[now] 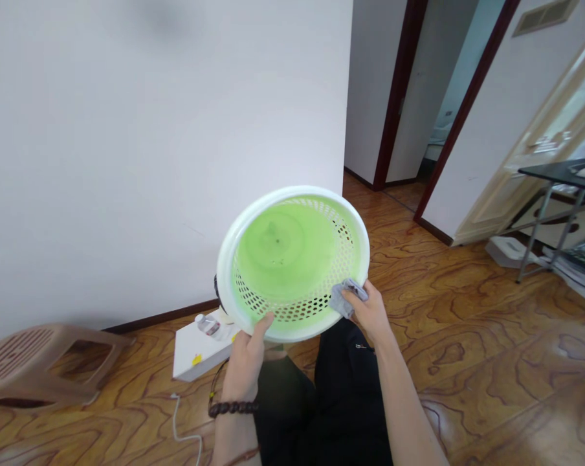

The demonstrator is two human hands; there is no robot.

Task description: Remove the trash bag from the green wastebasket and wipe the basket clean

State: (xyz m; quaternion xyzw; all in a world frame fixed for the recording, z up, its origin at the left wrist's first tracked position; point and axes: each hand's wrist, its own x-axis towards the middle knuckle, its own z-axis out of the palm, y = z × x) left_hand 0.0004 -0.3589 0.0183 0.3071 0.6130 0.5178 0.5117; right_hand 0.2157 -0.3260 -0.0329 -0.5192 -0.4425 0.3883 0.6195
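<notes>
A round plastic basket (287, 249), green inside with a white rim and perforated sides, is tilted so that its inside faces me. At the near left of the rim, my left hand (246, 359) grips it, thumb over the edge and the other fingers hidden beneath. My right hand (367, 310) is at the right of the rim, pressing a crumpled grey cloth (342, 299) against the rim and inner wall. The thumb lies on the cloth; most fingers are behind the basket.
Left of the basket, a clear bottle (209, 325) lies on a white box (202, 359) on the wooden floor. A brown plastic stool (54, 366) and a white cable (176, 421) are farther left. A folding table (559, 175) stands at right; a white wall (166, 142) rises ahead.
</notes>
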